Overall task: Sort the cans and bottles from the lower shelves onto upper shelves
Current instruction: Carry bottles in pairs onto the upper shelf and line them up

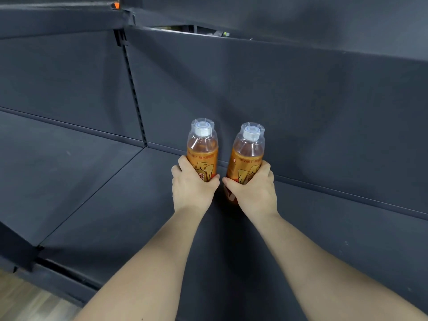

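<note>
Two orange drink bottles with white caps under clear covers stand upright side by side near the back wall of a dark grey shelf [115, 205]. My left hand [193, 186] grips the lower body of the left bottle [202, 149]. My right hand [253, 189] grips the lower body of the right bottle [247, 154]. Both hands hide the bottles' bases, so I cannot tell whether they rest on the shelf or hover just above it.
A dark back panel [278, 100] rises behind the bottles, with a slotted upright [134, 89] to the left. Another shelf [58, 19] overhangs at the top left. A neighbouring shelf section lies to the left, and wooden floor [23, 302] shows at the bottom left.
</note>
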